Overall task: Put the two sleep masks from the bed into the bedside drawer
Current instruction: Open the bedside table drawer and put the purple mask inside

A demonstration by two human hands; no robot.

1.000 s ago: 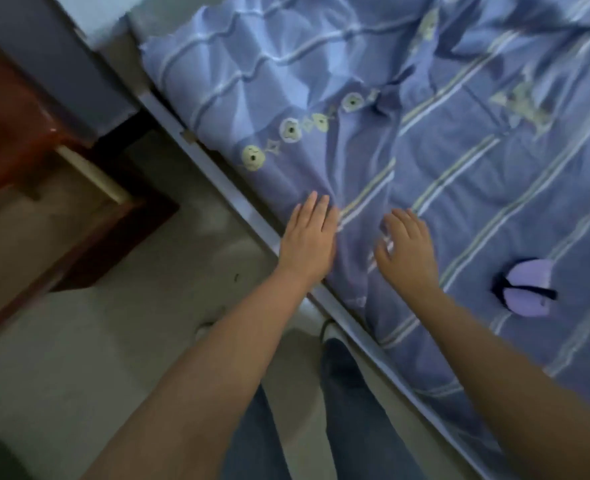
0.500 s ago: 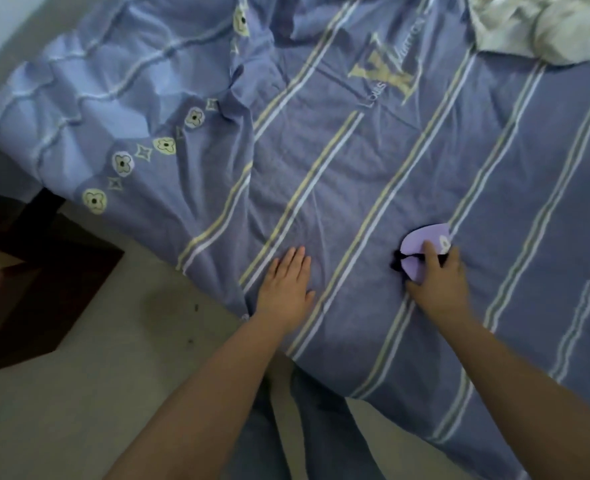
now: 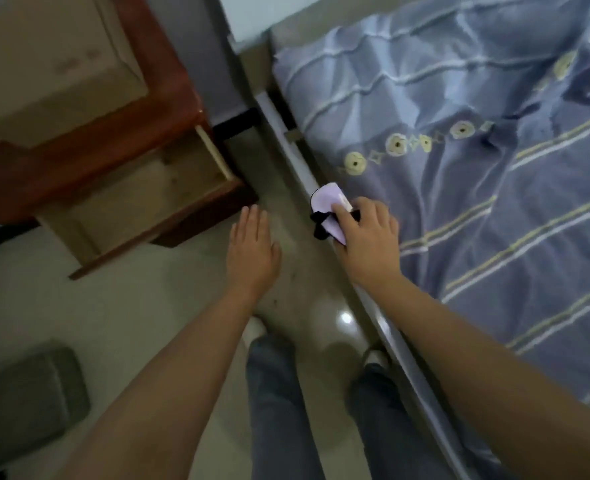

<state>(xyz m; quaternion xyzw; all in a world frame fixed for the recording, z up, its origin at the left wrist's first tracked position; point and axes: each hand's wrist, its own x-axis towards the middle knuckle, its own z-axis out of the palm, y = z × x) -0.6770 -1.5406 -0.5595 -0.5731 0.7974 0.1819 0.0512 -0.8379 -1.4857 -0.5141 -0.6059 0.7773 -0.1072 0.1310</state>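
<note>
Lilac sleep mask (image 3: 329, 206) with a black strap sits in the right hand (image 3: 369, 237), just past the centre of the view toward one o'clock, right over the grey bed rail (image 3: 298, 157) where floor meets mattress. The fingers (image 3: 342, 216) of that hand are curled over the mask and pinch it; one end of the mask sticks out toward eleven o'clock, and a black loop hangs off its nine o'clock side. Only this one mask shows.

The left hand (image 3: 252, 249) is flat and spread, palm down, holding nothing, above the pale floor (image 3: 120, 306) near the centre of the view, its fingertips pointing toward twelve o'clock. It is near the pulled-out bedside drawer (image 3: 141, 202), which lies toward ten o'clock: a light wooden box with dark red-brown front trim, open, with bare wood showing inside. The red-brown nightstand (image 3: 89, 161) it belongs to fills the eleven o'clock corner, and a tan cardboard box (image 3: 51, 64) rests on top of it.

The bed (image 3: 460, 168), covered in a rumpled blue sheet with pale stripes and small round flower motifs, takes up the view from one to four o'clock. Both bare forearms reach in from the bottom edge, with dark trouser legs (image 3: 279, 403) between them at six o'clock. A dark grey cushion-like object (image 3: 27, 403), blurred, lies on the floor at eight o'clock.
</note>
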